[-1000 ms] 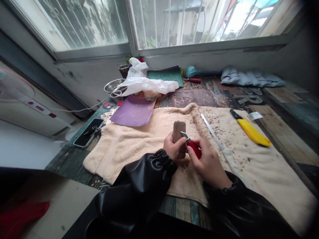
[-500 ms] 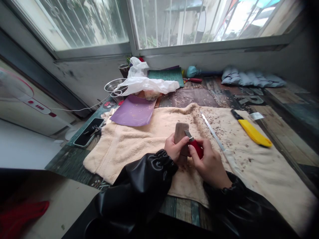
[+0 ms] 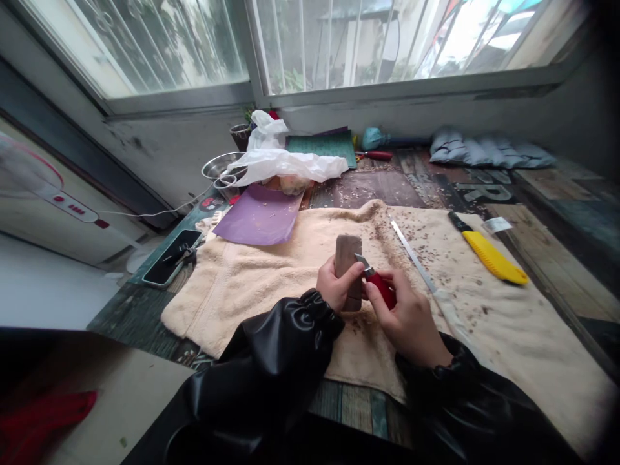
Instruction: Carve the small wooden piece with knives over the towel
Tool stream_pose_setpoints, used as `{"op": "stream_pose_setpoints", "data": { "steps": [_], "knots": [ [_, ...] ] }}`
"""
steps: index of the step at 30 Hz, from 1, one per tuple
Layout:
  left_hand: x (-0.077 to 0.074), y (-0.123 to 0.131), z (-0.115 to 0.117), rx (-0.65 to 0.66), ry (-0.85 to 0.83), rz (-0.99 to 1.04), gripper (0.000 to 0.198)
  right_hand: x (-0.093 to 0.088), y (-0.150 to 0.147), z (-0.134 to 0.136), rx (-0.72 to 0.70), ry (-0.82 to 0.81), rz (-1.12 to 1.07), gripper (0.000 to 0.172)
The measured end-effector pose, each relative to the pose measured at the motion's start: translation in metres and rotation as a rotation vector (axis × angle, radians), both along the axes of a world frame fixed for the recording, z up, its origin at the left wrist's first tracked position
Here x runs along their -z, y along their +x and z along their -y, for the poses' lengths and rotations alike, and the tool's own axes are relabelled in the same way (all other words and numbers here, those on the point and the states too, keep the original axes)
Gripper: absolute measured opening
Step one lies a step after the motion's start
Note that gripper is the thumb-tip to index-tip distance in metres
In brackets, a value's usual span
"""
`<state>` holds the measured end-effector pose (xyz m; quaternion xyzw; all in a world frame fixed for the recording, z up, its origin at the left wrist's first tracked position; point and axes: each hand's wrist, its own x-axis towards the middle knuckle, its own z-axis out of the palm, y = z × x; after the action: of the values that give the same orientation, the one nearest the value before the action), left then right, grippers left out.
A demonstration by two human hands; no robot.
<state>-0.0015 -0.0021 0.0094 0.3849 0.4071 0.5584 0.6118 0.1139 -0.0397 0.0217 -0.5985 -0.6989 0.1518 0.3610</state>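
Observation:
My left hand (image 3: 334, 285) is closed around a brownish-grey wooden block (image 3: 347, 253), which stands upright over the towel. A dark line crosses the block near its lower end. In my right hand (image 3: 407, 318) is a carving knife (image 3: 381, 288) with a red handle and a short metal blade. The blade lies against the block's right side, close to my left thumb. Beneath both hands spreads a cream towel (image 3: 271, 284), strewn with brown shavings, mostly to the right. A thin saw blade (image 3: 411, 253) rests on it to the right of my hands.
A yellow-handled cutter (image 3: 494, 257) lies at the right. On the left are a phone (image 3: 167, 261) with keys on it and a purple sheet (image 3: 264, 216). Behind stand a metal bowl (image 3: 213, 169), a white plastic bag (image 3: 295, 165) and a green mat (image 3: 334, 147).
The block has shifted slightly left and tipped, so more of its lower end shows. The knife blade has moved a little left and down along with my left hand.

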Motion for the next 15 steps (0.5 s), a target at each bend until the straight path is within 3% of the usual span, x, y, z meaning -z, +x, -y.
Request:
{"op": "stream_pose_setpoints", "data": {
  "steps": [8, 15],
  "knots": [
    [-0.0012, -0.0007, 0.0009, 0.12, -0.089, 0.052, 0.038, -0.0014, 0.0012, 0.0004, 0.002, -0.012, -0.045, 0.022],
    [-0.0035, -0.0005, 0.0015, 0.018, -0.024, 0.013, 0.032, -0.0032, 0.0007, 0.0006, -0.008, 0.009, -0.009, 0.019]
  ]
}}
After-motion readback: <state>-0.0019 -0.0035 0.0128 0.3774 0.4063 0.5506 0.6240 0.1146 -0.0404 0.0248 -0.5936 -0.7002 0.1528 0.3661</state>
